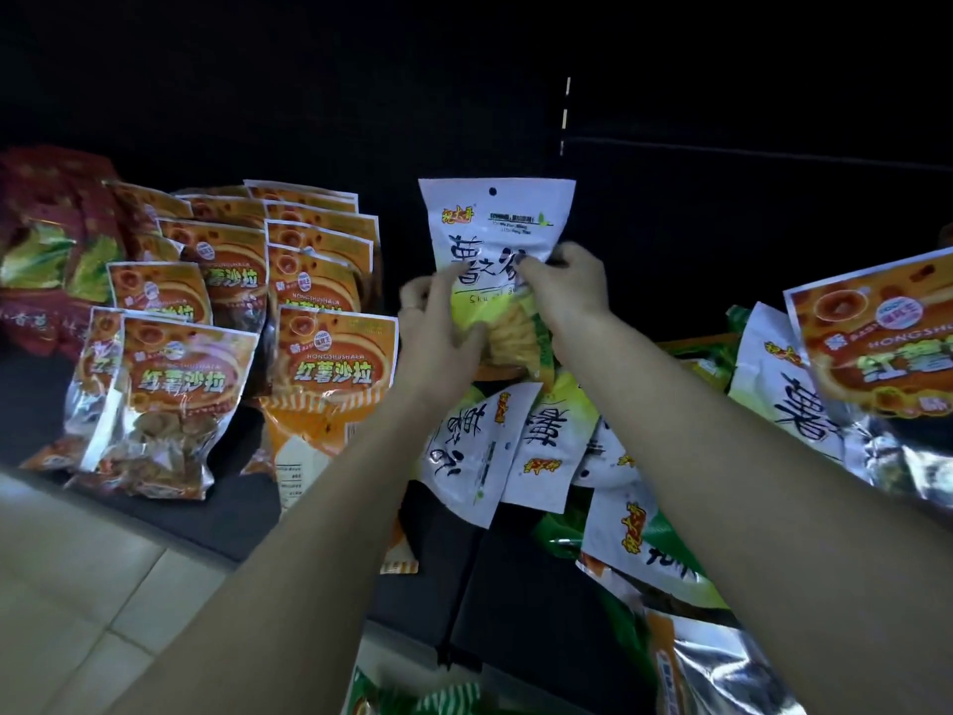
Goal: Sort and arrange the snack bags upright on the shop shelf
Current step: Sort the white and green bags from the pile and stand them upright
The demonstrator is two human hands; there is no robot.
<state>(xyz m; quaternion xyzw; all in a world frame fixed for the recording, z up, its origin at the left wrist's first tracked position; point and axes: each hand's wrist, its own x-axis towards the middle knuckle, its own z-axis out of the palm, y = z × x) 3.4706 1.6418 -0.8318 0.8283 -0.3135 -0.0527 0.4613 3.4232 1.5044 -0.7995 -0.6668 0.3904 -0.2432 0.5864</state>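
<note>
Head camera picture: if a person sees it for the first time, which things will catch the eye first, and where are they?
First, the white snack bag held upright in the middle, gripped by the left hand and the right hand. Next, the rows of orange snack bags standing upright on the left of the dark shelf. Below the hands and to the right, a disorderly pile of white bags lies flat and tilted.

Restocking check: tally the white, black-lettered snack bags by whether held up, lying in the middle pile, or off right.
Held white bag: 1
Lying white bags: 4
Right white bag: 1
Total: 6
</note>
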